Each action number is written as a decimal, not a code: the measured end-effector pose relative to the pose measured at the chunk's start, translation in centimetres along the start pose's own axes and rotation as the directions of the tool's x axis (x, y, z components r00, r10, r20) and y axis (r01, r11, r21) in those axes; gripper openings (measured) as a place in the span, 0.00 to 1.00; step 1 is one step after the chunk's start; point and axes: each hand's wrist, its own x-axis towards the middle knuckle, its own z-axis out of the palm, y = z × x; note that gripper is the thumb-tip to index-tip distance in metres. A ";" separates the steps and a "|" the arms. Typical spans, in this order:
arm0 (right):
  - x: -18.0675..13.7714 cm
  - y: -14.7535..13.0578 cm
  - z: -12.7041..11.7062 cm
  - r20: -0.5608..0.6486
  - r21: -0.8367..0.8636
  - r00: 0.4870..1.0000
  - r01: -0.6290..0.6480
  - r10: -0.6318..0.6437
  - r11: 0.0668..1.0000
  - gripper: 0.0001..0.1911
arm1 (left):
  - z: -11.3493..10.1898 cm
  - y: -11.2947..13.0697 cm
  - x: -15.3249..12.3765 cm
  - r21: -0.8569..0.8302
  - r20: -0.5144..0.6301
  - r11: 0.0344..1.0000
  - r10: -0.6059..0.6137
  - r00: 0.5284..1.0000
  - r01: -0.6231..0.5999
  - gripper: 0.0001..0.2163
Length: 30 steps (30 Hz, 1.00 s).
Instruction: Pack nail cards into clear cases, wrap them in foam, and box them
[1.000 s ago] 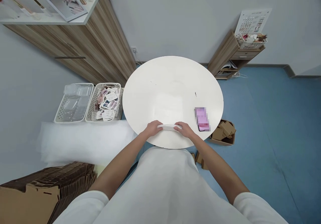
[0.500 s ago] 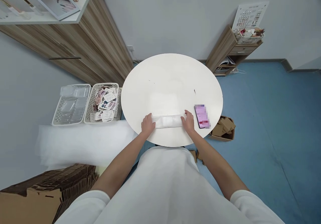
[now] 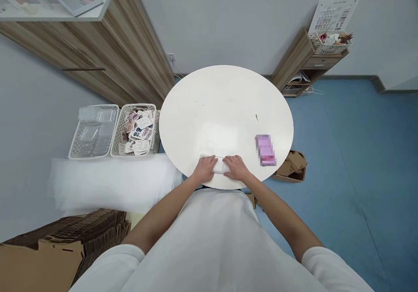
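Observation:
A round white table [image 3: 225, 96] stands in front of me. At its near edge lies a small white folded pad [image 3: 220, 164], mostly covered by my hands. My left hand [image 3: 205, 169] presses on its left part, fingers laid together over it. My right hand [image 3: 237, 168] presses on its right part in the same way. The two hands almost touch above the pad. A phone with a pink screen [image 3: 265, 150] lies on the table to the right of my right hand.
Left of the table stand two white baskets, one holding clear plastic trays [image 3: 94, 131], one holding printed cards [image 3: 137, 130]. A roll of white foam sheet [image 3: 111, 182] lies below them, flattened cardboard [image 3: 62, 244] nearer me. A carton [image 3: 290, 166] sits on the blue floor.
Half a second ago the white strip lay stretched out with my hands at its two ends. Both hands have since come together at the middle, and the strip is now folded shorter under them.

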 end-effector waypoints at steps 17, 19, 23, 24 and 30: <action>1.7 2.0 -2.6 0.145 0.674 0.904 -0.388 0.403 0.628 0.21 | -3.4 -5.0 2.5 -0.473 0.074 0.856 -0.197 0.978 0.209 0.13; 2.2 2.0 -2.3 0.106 0.720 0.850 -0.423 0.516 0.550 0.21 | -2.9 -5.9 2.4 -0.495 0.063 0.810 -0.325 0.944 0.313 0.12; 2.7 2.1 -1.7 0.047 0.779 0.752 -0.440 0.657 0.448 0.20 | -1.7 -7.1 2.6 -0.520 0.043 0.709 -0.536 0.843 0.477 0.08; 2.7 2.2 -1.6 0.043 0.787 0.729 -0.446 0.684 0.426 0.21 | -1.5 -7.2 2.7 -0.540 0.035 0.684 -0.563 0.825 0.490 0.08; 2.1 2.5 -0.8 -0.031 0.789 0.602 -0.475 0.798 0.389 0.30 | -1.1 -6.1 2.6 -0.570 -0.170 0.712 -0.591 0.788 0.411 0.18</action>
